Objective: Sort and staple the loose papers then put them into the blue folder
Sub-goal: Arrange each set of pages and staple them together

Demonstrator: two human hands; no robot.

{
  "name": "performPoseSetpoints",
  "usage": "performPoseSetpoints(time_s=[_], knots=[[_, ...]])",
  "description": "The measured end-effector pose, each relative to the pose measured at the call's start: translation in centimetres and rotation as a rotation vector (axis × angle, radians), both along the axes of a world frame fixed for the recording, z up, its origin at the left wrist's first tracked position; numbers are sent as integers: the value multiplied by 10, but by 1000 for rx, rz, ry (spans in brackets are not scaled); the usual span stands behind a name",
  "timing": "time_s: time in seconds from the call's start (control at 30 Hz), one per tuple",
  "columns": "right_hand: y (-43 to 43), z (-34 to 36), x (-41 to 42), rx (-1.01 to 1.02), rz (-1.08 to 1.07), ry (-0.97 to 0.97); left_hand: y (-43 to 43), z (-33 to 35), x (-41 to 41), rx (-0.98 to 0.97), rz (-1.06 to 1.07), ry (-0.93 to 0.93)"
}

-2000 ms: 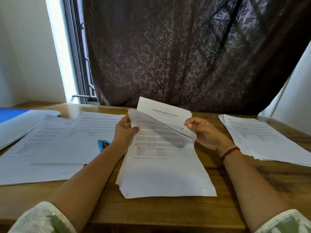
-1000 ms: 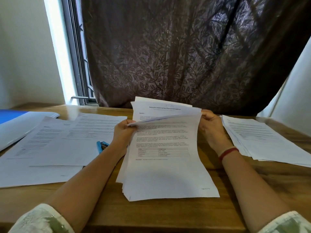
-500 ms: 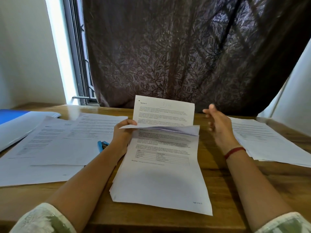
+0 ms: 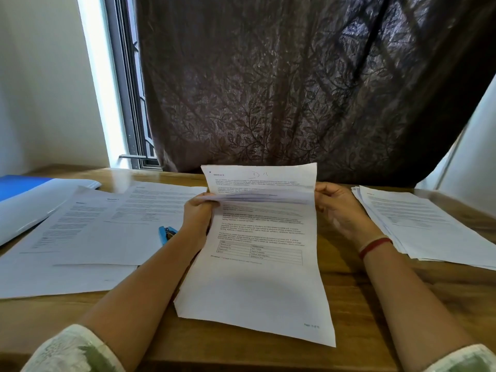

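Observation:
A bundle of printed white papers (image 4: pixel 257 277) lies tilted in the middle of the wooden table (image 4: pixel 357 304), its far end lifted. My left hand (image 4: pixel 197 217) grips the bundle's upper left edge, with the top sheets folded down over my fingers. My right hand (image 4: pixel 336 208) pinches the upper right edge of the same sheets. A page headed "Section 2" (image 4: pixel 260 177) stands up behind the fold. A blue stapler (image 4: pixel 165 233) lies just left of my left wrist, partly under it. The blue folder (image 4: pixel 18 185) sits at the far left, mostly covered by white sheets.
Several loose printed sheets (image 4: pixel 88 232) are spread over the left half of the table. A second stack of papers (image 4: pixel 418 226) lies at the right. A dark patterned curtain (image 4: pixel 295 89) and a window frame (image 4: pixel 128 103) stand behind the table's far edge.
My right hand had let go and hung open beside the bundle; now it pinches the upper right edge again. The folded sheets have shifted and the "Section 2" page shows more.

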State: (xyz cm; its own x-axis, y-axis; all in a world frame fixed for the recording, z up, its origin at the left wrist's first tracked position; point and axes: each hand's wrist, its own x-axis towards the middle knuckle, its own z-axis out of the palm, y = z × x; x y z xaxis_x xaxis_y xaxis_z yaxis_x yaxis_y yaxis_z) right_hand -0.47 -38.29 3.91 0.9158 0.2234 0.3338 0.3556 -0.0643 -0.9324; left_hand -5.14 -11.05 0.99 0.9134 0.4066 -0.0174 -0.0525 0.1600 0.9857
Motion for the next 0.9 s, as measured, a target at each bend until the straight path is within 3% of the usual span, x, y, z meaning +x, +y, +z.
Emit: performPoseSetpoints(time_s=[0.3, 0.47, 0.57, 0.7, 0.8, 0.9], knots=[[6, 6, -13, 72, 90, -11, -2, 0, -1, 32, -1, -30], [1, -1, -9, 244, 230, 241, -2, 1, 3, -50, 54, -4], [-1, -9, -8, 28, 312, 299, -1, 0, 4, -89, 85, 1], [14, -9, -11, -62, 86, 347, -2, 3, 3, 5, 70, 72], [29, -9, -15, -26, -108, 331, -4, 4, 1, 35, -135, 181], [34, -6, -20, 48, -187, 306, -8, 5, 2, 304, -195, 172]])
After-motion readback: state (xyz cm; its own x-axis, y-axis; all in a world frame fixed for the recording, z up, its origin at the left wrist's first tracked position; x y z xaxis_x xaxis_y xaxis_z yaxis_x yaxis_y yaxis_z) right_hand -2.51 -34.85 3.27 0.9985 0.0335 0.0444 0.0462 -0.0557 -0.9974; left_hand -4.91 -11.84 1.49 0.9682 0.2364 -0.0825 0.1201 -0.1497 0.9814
